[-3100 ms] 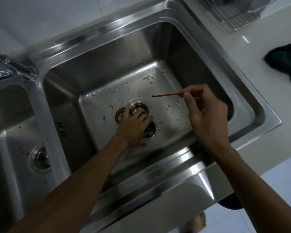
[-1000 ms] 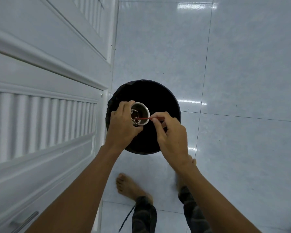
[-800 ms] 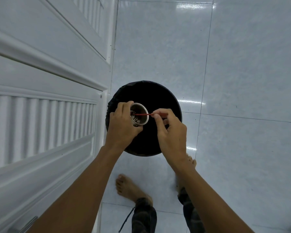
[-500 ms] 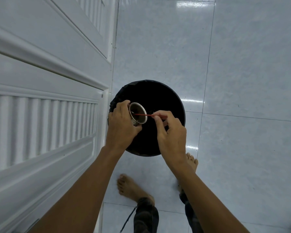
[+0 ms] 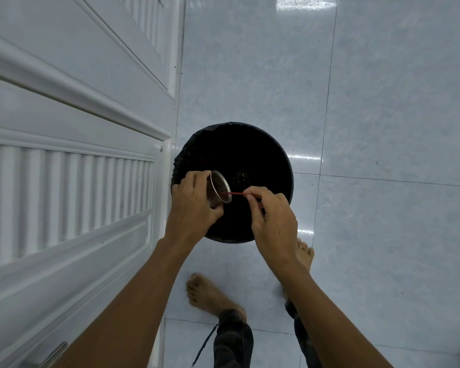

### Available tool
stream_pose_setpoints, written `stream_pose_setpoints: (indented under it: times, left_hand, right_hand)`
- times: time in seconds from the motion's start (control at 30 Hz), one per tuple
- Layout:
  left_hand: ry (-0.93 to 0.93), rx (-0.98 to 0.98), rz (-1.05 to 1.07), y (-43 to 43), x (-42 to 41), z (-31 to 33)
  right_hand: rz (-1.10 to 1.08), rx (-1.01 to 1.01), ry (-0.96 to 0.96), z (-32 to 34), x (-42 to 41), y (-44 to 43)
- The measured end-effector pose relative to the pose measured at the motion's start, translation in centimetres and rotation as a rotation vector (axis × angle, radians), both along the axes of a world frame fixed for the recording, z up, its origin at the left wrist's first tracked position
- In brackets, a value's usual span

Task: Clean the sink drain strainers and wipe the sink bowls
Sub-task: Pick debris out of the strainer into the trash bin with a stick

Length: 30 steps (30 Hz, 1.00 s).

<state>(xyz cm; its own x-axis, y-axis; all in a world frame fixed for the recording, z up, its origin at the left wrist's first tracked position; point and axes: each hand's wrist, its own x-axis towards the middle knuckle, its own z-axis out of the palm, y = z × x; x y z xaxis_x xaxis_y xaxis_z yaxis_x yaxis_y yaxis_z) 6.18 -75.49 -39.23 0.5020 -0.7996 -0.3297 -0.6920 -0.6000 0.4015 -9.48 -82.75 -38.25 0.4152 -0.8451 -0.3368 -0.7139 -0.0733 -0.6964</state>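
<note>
My left hand grips a small steel drain strainer over a round black bin on the floor. The strainer is tipped on its side with its mouth facing right, towards the bin's middle. My right hand pinches a thin red stick whose tip reaches into the strainer's mouth. A patch of small debris lies inside the bin just beyond the strainer. The sink is out of view.
White cabinet doors with louvred panels fill the left side, close beside the bin. Pale glossy floor tiles spread to the right and beyond. My bare feet stand just behind the bin.
I have turned from the sink to the bin, carrying the strainer and stick. Over the last second the strainer has tipped from mouth-up to its side, and debris now shows in the bin.
</note>
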Motion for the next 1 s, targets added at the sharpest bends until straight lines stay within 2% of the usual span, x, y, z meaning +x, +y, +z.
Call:
stream_pose_setpoints:
  times: [0.2, 0.3, 0.47, 0.63, 0.8, 0.93, 1.0]
  left_hand:
    - [0.059, 0.083, 0.091, 0.7, 0.0, 0.2]
    - [0.116, 0.086, 0.072, 1.0, -0.7, 0.6]
    - [0.173, 0.118, 0.127, 1.4, -1.0, 0.8]
    - [0.167, 0.120, 0.098, 1.2, -1.4, 1.1]
    - [0.130, 0.122, 0.102, 1.2, -1.3, 1.4]
    - [0.182, 0.088, 0.092, 1.0, -1.3, 1.5]
    - [0.225, 0.034, 0.100, 0.9, -1.4, 1.7]
  right_hand:
    - [-0.073, 0.114, -0.195, -0.5, -1.6, 0.9]
    - [-0.061, 0.197, -0.211, -0.9, -1.8, 1.6]
    - [-0.350, 0.320, -0.214, -1.8, -2.2, 0.2]
    - [-0.195, 0.446, -0.259, -1.3, -2.3, 1.1]
    - [-0.374, 0.341, -0.205, -1.5, -2.2, -0.1]
    - [-0.244, 0.461, -0.268, -1.2, -2.3, -0.6]
    - [-0.233, 0.422, -0.233, -1.2, -2.3, -0.9]
